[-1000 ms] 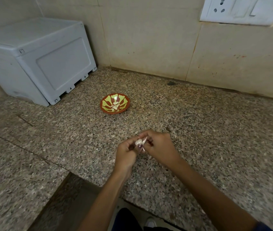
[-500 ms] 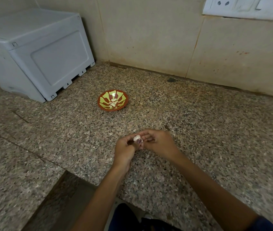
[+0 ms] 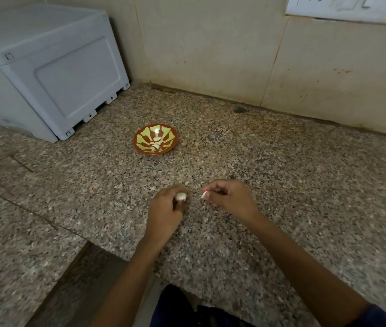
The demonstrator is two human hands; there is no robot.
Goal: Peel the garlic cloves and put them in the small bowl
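White, rounded garlic clove [image 3: 181, 196] sits pinched in the left hand [image 3: 165, 211] over the speckled granite counter [image 3: 281, 173]; the right hand [image 3: 231, 197] pinches a papery peel scrap [image 3: 203, 195]. Peeled cloves [image 3: 156, 142] lie in the red-and-yellow small bowl [image 3: 140, 147].

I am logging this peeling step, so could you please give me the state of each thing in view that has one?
Left hand: grips a garlic clove.
Right hand: pinches a strip of garlic skin, apart from the clove.
Small bowl: upright on the granite counter, peeled cloves inside.
Grey plastic box: closed, against the wall.
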